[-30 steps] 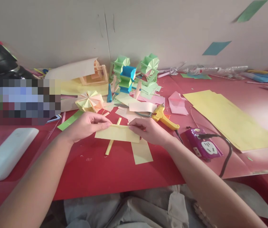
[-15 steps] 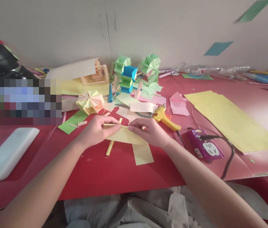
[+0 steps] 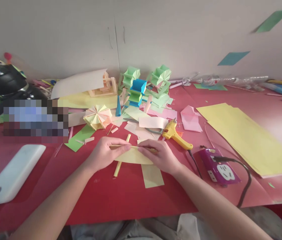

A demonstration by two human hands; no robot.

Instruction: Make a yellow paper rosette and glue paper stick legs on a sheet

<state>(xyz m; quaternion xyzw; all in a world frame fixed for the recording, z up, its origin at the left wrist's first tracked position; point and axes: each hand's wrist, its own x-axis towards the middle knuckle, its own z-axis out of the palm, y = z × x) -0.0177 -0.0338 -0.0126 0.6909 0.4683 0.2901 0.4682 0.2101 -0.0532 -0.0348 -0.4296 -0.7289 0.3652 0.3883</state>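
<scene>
Between my two hands is a pale yellow sheet of paper (image 3: 132,156), its far edge rolled or folded over. My left hand (image 3: 107,153) pinches that edge between thumb and fingers. On the other end, my right hand (image 3: 157,154) grips the same edge, thumb close to the left one. Beneath the sheet lies a thin yellow paper stick (image 3: 118,168), partly covered. A small pale yellow paper piece (image 3: 152,176) lies flat below my right hand. Just beyond the hands sits a pleated yellow and peach paper wheel (image 3: 98,116).
A yellow glue gun (image 3: 178,134) lies right of my hands, near a purple power strip (image 3: 218,166) with a black cord. Yellow sheets (image 3: 245,140) are stacked at right. A white power bank (image 3: 16,173) lies left. Folded green paper wheels (image 3: 160,76) stand by the wall.
The whole view has shifted, so everything appears lower in the picture. Both hands keep hold of the paper's edge; its near part looks slightly more curled.
</scene>
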